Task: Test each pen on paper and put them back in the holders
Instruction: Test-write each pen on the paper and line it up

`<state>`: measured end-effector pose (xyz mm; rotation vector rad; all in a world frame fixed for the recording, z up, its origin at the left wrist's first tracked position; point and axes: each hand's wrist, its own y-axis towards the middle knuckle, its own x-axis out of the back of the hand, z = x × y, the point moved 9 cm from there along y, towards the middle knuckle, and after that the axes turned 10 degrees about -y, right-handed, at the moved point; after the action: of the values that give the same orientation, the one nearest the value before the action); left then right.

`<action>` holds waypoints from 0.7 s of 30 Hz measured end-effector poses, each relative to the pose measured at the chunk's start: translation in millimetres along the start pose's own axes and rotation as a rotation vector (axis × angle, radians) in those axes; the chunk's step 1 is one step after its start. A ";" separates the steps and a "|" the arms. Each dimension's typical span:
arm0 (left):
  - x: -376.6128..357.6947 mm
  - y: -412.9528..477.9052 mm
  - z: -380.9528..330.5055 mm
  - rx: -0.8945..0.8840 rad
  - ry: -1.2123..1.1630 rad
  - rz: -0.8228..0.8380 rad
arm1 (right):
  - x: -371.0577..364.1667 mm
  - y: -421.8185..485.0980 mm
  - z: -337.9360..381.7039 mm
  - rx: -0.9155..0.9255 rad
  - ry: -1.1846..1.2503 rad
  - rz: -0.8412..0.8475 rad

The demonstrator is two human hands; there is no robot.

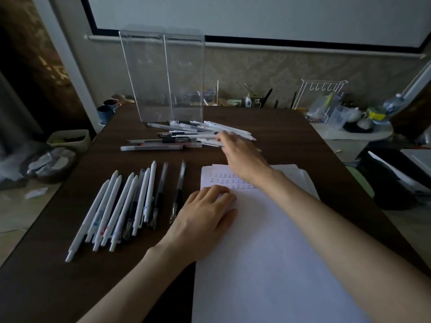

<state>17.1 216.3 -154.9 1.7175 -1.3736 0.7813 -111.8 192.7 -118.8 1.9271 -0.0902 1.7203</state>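
Note:
A white sheet of paper point(268, 248) lies on the dark table, with rows of small written marks near its top edge. My left hand point(205, 215) rests flat on the paper's left edge, fingers relaxed. My right hand point(238, 148) reaches over the paper to a loose pile of pens point(186, 136), its fingertips touching white pens there; whether it pinches one is unclear. A second row of several white and dark pens point(126, 206) lies left of the paper. Two clear, empty plastic holders point(163, 75) stand upright behind the far pile.
The dark wooden table point(70, 287) ends at the left, where bins sit on the floor point(67, 141). Cups point(107, 110) stand at the far left corner. A white wire rack point(319, 96) and cluttered side table are at the right.

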 end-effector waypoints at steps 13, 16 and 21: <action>3.8 0.0 -3.7 -0.022 0.043 -0.022 | 45.2 -100.6 -47.8 -0.213 -0.221 -0.306; 9.2 0.6 -20.3 -0.077 -0.009 -0.014 | 62.4 -101.9 -56.2 -0.199 -0.004 -0.405; -17.7 4.0 -55.3 -0.246 0.079 0.222 | 84.0 -114.2 -77.7 -0.410 0.518 -0.537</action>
<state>9.8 272.4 -141.2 1.3474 -1.5537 0.7572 -121.1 348.8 -78.0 1.0480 0.2302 1.6082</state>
